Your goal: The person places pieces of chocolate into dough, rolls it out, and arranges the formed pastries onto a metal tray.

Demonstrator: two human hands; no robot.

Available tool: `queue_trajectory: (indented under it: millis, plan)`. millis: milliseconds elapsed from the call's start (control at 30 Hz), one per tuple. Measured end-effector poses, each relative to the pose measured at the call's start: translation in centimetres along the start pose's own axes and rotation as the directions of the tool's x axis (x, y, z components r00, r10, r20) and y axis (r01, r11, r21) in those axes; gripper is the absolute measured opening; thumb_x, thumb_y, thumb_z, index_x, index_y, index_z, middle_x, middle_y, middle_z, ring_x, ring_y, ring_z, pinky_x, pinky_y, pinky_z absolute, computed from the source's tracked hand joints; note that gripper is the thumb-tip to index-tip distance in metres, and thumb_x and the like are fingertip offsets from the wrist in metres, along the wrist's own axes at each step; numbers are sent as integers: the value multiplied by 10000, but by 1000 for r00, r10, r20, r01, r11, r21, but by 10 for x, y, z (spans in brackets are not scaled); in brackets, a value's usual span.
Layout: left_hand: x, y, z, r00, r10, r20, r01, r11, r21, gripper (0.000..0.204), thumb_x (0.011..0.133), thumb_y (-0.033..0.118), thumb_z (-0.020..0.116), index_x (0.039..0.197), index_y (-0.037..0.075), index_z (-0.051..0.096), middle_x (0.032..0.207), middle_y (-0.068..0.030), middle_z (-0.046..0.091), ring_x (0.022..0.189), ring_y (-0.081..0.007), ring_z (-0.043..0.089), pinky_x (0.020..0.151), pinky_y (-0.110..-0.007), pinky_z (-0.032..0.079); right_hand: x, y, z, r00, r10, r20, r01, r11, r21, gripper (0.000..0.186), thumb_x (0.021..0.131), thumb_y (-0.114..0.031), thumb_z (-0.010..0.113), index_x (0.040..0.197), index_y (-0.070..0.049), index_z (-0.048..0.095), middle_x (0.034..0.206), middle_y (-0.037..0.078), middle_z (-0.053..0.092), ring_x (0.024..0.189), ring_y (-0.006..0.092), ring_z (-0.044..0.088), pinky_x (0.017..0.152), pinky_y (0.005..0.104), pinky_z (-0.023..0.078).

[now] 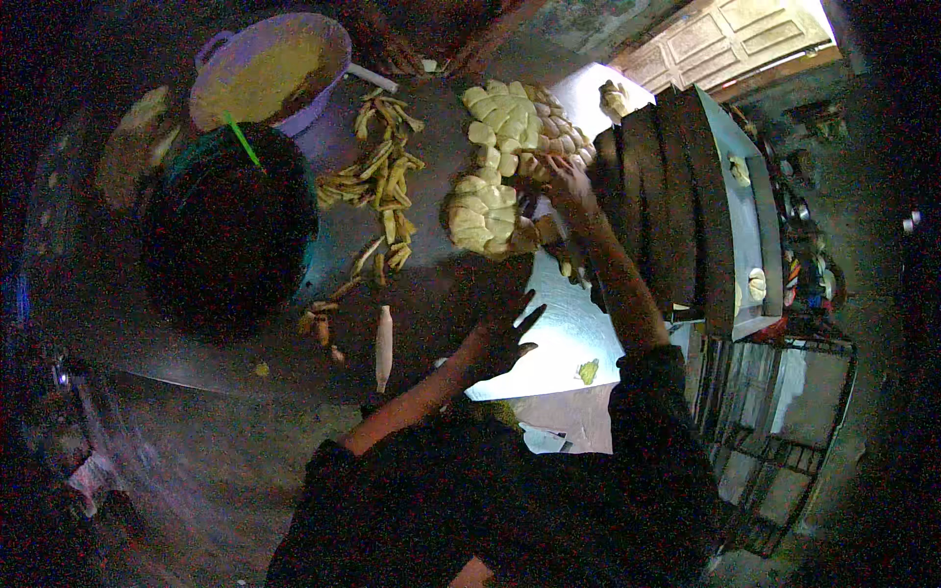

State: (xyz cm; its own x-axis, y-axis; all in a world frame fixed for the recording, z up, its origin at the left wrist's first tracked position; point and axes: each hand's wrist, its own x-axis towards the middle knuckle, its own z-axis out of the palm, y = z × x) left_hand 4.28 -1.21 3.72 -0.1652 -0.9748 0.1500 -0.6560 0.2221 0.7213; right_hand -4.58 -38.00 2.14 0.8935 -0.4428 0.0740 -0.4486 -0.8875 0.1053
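Observation:
Pale dough pieces lie in a crowded heap on the dark table, with a second cluster of dough nearer me. At the heap's right edge, my right hand has its fingers bent around a dough piece, mostly hidden by the hand. My left hand is open and holds nothing, its fingers spread beside a brightly lit pale tray. On that tray lies a small yellowish-green lump. Left of my left hand rests a light wooden rolling pin.
Dough strips trail across the table. To their left stand a large dark tub with a green stick and a purple basin of yellowish contents. Stacked trays rise at right, above a metal rack. Another person's arms show at the far side.

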Motion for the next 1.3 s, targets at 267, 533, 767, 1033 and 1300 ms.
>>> queue_trajectory:
  millis: [267,533,767,1033,1300]
  plan:
    - [-45,-13,-87,870,-340,-357,251,929,-273,447,940,201,649,1338,39,528,1250,-183,581,1159,-359,580,1003,-447,458,13,-47,-92,937,324,130,-259,394,882,325,953,-109,622,1254,12,610,1165,62,648,1038,176,618,927,328,508]
    - [-2,125,-92,557,-340,-758,-87,884,-460,229,933,56,661,1149,5,603,1092,-139,613,972,-223,652,803,-306,536,-144,-216,-227,953,302,31,-100,218,971,316,865,-140,758,1164,-40,727,1059,88,735,933,137,658,885,306,522]
    - [-43,188,-71,548,78,-833,-115,993,18,331,920,307,677,1144,66,634,1102,-100,607,1054,-267,607,890,-428,493,-211,-243,-229,930,328,165,-73,-275,959,321,820,-20,724,1139,13,720,1084,129,737,994,199,690,926,327,532]
    - [-80,114,-43,686,174,-706,-534,780,-326,784,763,451,832,1367,84,492,1308,-85,570,1163,-251,579,1002,-433,439,-210,-302,-262,983,-30,183,-164,-600,783,674,892,-25,685,1485,-33,365,1243,158,630,1071,221,651,888,324,556]
    - [-70,-40,-50,597,-268,-756,-73,920,-384,870,777,343,846,1463,80,381,1364,-118,531,1262,-264,495,1015,-414,416,-106,-278,-240,985,-13,174,-139,-659,739,676,882,-124,752,1452,-12,409,1193,180,664,1027,289,691,901,393,576]
